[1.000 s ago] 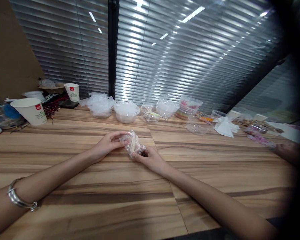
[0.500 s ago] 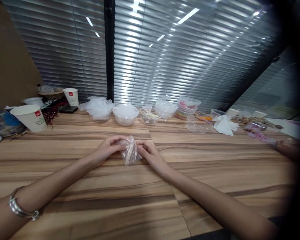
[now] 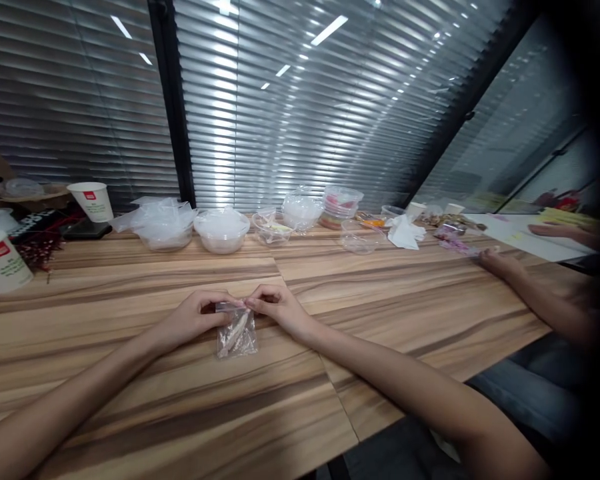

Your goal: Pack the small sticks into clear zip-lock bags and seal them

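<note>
A small clear zip bag with pale, thin pieces inside hangs between my hands, just over the wooden table. My left hand pinches the bag's upper left part, its thumb on the front and fingers along the top edge. At the top right corner, the fingertips of my right hand are pressed together on the bag's edge. What exactly the pale pieces are, I cannot make out.
Along the back stand a bowl of clear bags, lidded plastic bowls, stacked tubs and crumpled tissue. Paper cups are at left. Another person's hand is at right, near purple packaging.
My view has turned to the right, so more people's arms show there. My hands are closer together at the bag's top edge, and the bag hangs flatter.
</note>
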Demonstrator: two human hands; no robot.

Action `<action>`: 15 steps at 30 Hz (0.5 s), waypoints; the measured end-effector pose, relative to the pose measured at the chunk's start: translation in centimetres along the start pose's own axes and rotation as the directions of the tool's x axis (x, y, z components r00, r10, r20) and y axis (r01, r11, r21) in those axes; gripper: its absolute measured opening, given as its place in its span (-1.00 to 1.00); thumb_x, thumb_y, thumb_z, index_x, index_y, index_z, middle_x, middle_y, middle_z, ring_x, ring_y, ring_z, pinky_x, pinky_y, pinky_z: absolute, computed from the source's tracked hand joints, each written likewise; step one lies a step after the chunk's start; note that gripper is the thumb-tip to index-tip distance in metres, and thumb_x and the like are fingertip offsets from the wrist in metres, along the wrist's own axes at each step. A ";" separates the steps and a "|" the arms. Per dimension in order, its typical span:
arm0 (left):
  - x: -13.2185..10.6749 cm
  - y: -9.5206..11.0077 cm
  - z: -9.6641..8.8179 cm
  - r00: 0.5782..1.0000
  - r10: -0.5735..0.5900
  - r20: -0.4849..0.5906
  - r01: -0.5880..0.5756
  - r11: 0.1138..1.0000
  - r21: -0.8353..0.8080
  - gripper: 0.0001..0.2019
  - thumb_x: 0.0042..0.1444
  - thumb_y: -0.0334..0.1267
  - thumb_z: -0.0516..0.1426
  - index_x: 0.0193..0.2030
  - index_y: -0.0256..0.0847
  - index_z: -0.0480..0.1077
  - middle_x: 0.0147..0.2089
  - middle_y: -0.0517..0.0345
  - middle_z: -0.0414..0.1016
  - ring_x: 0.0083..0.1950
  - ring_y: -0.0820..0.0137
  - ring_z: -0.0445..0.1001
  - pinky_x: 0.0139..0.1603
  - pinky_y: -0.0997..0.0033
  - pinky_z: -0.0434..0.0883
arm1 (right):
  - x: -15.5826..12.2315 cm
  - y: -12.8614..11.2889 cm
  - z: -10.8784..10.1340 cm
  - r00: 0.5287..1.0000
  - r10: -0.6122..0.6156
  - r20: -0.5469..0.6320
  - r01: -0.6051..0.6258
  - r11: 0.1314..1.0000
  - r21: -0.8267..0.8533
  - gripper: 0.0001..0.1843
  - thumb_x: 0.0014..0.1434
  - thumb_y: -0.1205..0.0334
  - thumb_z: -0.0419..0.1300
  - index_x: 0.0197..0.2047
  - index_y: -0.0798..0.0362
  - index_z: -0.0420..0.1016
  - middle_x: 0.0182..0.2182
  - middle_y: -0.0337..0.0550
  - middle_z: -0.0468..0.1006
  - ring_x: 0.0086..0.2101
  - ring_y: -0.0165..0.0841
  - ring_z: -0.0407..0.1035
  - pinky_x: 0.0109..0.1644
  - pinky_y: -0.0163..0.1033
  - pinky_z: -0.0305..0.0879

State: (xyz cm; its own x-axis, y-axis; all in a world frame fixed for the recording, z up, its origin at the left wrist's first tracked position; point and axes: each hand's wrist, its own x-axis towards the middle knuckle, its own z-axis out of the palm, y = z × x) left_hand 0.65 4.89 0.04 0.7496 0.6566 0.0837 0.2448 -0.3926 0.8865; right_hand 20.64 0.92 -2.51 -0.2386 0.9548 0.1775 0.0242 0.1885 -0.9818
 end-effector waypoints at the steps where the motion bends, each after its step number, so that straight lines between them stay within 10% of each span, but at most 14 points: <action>1: 0.0 0.1 0.0 1.000 0.007 0.008 -0.007 1.000 0.018 -0.77 0.05 -0.25 0.12 -0.14 -0.15 0.48 -0.15 0.12 0.55 -0.12 0.27 0.46 -0.06 0.31 0.35 | 0.0 0.0 0.0 1.000 0.008 -0.008 -0.008 1.000 0.001 -0.79 0.02 0.11 0.23 -0.43 0.11 0.49 -0.45 -0.20 0.50 -0.40 -0.42 0.33 -0.25 -0.29 0.22; 15: 0.2 0.0 0.5 0.977 0.148 0.153 -0.171 0.974 0.149 -0.76 0.12 -0.25 0.06 -0.11 -0.18 0.47 -0.09 0.09 0.51 -0.08 0.34 0.44 -0.03 0.40 0.33 | -0.3 -0.4 0.0 0.988 0.144 -0.062 -0.143 0.989 0.031 -0.90 -0.17 0.26 0.28 -0.57 0.13 0.51 -0.58 -0.22 0.46 -0.51 -0.44 0.27 -0.38 -0.32 0.19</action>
State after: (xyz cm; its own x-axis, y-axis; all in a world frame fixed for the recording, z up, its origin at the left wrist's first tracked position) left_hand 1.11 4.69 -0.19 0.8628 0.4847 0.1438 0.2016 -0.5907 0.7813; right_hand 20.69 0.55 -2.14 -0.1724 0.9843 0.0377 0.0274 0.0430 -0.9987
